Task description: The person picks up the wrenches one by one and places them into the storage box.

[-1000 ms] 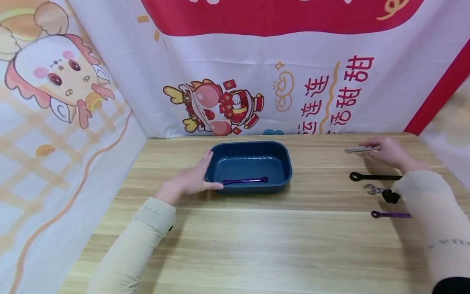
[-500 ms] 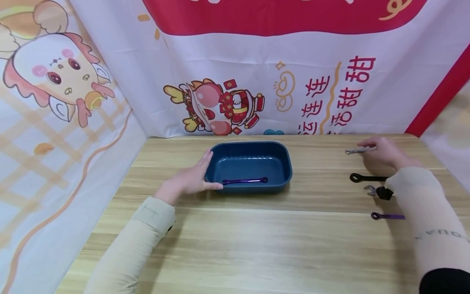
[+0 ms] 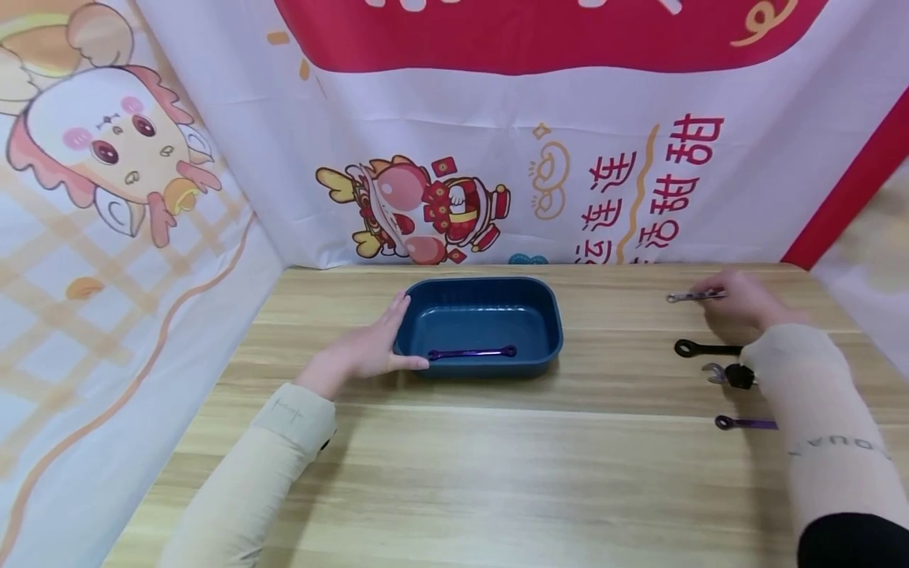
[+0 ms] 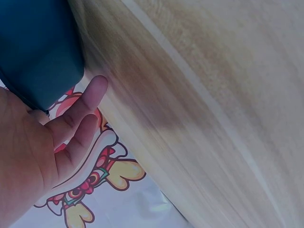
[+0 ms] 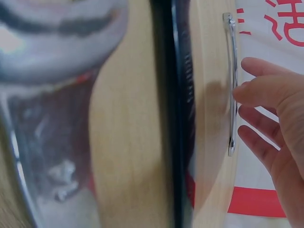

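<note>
My left hand [image 3: 358,349] lies against the left end of a dark blue bin [image 3: 486,369], thumb at the front rim and fingers along the left side. The left wrist view shows two fingers stretched out past the bin's wall [image 4: 42,57]. Inside the bin, a purple wrench [image 3: 472,352] lies along the front wall. At the far right, my right hand [image 3: 746,300] pinches a slim silver wrench [image 3: 682,297]. Seen from the right wrist, the thumb overlaps the middle of this wrench [image 5: 232,114], with the other fingers loosely bent behind it.
Nearer than the right hand, a black wrench [image 3: 703,349], a silver open-end wrench [image 3: 713,373] and another purple wrench [image 3: 756,424] lie in a column, partly hidden by the sleeve [image 3: 802,386]. Printed cloth [image 3: 284,158] hangs behind and left of the wooden table [image 3: 511,481].
The right hand and sleeve have shifted slightly left, and the fingers have closed further on the silver wrench. The left hand and bin keep their places.
</note>
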Demonstrator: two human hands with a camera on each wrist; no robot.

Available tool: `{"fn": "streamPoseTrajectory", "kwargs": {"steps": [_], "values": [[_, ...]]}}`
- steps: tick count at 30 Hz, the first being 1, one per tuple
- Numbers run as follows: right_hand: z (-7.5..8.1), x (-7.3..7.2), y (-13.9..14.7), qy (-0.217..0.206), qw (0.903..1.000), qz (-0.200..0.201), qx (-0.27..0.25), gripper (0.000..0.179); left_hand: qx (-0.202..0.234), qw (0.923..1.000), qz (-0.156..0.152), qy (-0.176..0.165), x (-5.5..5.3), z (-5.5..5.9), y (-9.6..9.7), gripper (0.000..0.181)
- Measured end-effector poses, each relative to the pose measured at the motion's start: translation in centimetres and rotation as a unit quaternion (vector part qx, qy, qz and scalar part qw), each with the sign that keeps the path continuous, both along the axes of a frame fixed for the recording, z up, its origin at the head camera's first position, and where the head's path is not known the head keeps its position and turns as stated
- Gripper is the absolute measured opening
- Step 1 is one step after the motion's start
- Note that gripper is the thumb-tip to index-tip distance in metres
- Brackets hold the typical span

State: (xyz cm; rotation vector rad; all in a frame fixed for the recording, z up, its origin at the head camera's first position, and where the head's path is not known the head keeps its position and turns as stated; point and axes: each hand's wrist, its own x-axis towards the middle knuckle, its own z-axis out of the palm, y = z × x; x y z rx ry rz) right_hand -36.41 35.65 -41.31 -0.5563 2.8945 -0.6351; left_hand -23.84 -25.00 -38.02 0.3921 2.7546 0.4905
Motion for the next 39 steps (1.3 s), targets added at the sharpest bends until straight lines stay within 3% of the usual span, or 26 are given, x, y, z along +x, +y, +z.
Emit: {"fn": "streamPoseTrajectory", "kwargs": {"steps": [11,26,39], "values": [[-0.8,-0.9,-0.1,0.021,0.9997,0.001,0.015,0.024,0.001,1.0000,-0.007,0.004,-0.1,-0.3,-0.1,0.122],[-0.5,-1.1,-1.1,-0.002,0.9994,-0.024,0.025,0.022,0.009,1.0000,0.000,0.003,0.0,-0.2,-0.1,0.122],[-0.3,-0.9,-1.3,-0.001,0.9997,-0.007,0.024,0.025,0.013,0.9999,0.002,-0.002,0.0,-0.2,0.0,0.121]]}}
